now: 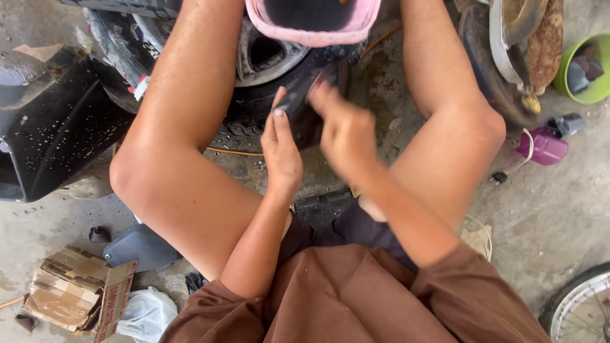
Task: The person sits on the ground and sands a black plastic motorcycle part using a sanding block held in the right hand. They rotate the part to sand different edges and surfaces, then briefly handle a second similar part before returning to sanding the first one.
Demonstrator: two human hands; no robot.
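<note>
I sit on the ground with both knees up. Between them, my left hand (pixel 281 147) holds a piece of black rubber inner tube (pixel 304 109), thumb up along its edge. Blurred with motion, my right hand (pixel 346 130) presses on the same black rubber from the right; whether it holds a small tool I cannot tell. Just beyond the hands lies a small black tyre on its grey wheel rim (pixel 267 60). A pink basin (pixel 311 22) with dark contents sits at the top edge above the tyre.
A black plastic body panel (pixel 51 121) lies at left. At right are a purple bottle (pixel 543 145), a green bowl (pixel 588 70) and rusty metal parts (pixel 540 38). A torn cardboard box (pixel 76 295) sits lower left, a spoked wheel (pixel 581 308) lower right.
</note>
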